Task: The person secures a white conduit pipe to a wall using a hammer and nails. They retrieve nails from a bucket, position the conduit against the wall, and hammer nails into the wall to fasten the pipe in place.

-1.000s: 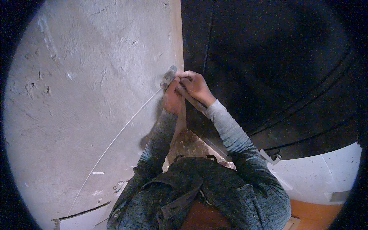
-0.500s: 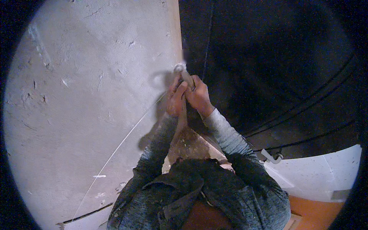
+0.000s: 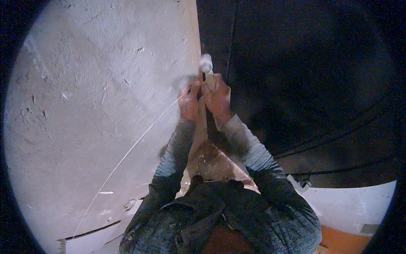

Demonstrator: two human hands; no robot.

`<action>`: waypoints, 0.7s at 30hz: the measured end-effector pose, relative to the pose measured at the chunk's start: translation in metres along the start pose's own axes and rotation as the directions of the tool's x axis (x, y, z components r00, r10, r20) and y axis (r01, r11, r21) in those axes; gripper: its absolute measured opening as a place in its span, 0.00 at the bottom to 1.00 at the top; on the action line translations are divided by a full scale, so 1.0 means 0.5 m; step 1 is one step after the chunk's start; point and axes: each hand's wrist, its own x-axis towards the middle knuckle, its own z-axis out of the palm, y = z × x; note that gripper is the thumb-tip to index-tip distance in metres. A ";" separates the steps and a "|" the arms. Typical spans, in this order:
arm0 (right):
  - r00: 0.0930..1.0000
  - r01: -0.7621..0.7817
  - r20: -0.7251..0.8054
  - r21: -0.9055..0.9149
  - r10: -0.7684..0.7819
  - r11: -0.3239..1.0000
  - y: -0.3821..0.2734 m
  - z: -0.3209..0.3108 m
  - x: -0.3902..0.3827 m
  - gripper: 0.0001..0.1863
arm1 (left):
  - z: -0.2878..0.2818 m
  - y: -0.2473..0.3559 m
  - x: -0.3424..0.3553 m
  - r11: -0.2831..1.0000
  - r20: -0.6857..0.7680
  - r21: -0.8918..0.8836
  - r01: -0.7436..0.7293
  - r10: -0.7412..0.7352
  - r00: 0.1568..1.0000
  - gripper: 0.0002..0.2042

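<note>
My left hand (image 3: pixel 189 101) is closed at the edge of the rough grey wall (image 3: pixel 105 84), its fingers pinched where a thin white string (image 3: pixel 135 144) reaches them. From there the string runs down to the lower left across the wall. Anything else between those fingertips is hidden. Beside it, my right hand (image 3: pixel 218 100) grips the pale handle of what looks like a small hammer (image 3: pixel 206 63). Its rounded whitish head is blurred and sits just above my left fingers, by the wall's corner. Whether the head touches the wall I cannot tell.
A dark area with black cables (image 3: pixel 338 133) lies to the right. Below my hands is a brownish dusty ledge (image 3: pixel 215 163). At lower right are a pale hook-like fitting (image 3: pixel 298 183), a white curved surface (image 3: pixel 351 201) and an orange surface (image 3: pixel 344 241).
The hammer's head has moved up and slightly right, off the wall's edge. My left hand has shifted a little left and down, its fingers now at the string. My right hand has barely moved.
</note>
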 end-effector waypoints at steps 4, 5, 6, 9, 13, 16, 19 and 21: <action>0.992 0.042 -0.097 -0.327 -0.078 0.944 0.047 0.060 -0.001 0.12 | -0.016 0.016 0.024 0.942 0.099 0.291 -0.169 0.146 0.984 0.16; 0.993 -0.007 -0.116 -0.342 -0.035 0.940 0.064 0.067 -0.001 0.13 | -0.013 0.021 0.024 0.909 0.140 0.357 -0.215 0.175 0.974 0.16; 0.992 -0.054 -0.128 -0.353 0.009 0.934 0.072 0.076 -0.004 0.13 | -0.021 0.002 0.032 0.883 0.149 0.359 -0.301 0.264 0.953 0.16; 0.981 -0.176 -0.127 -0.295 0.144 0.939 0.052 0.092 0.004 0.14 | -0.056 -0.061 0.078 0.930 0.111 0.173 -0.324 0.309 0.945 0.15; 0.978 -0.147 -0.142 0.073 0.156 0.986 -0.021 0.061 0.027 0.15 | -0.055 -0.028 0.092 0.914 0.158 -0.389 0.112 -0.053 0.986 0.14; 0.981 -0.129 -0.123 0.184 0.153 0.974 -0.012 0.062 0.037 0.16 | -0.039 -0.002 0.089 0.914 0.148 -0.390 0.109 -0.054 0.988 0.12; 0.977 -0.138 -0.141 0.163 0.161 0.977 -0.015 0.087 0.046 0.16 | -0.067 -0.045 0.131 0.987 0.113 -0.013 -0.161 0.161 0.980 0.11; 0.976 -0.148 -0.154 0.071 0.157 0.986 -0.010 0.103 0.052 0.15 | -0.078 -0.074 0.145 0.990 0.138 -0.071 -0.119 0.128 0.982 0.11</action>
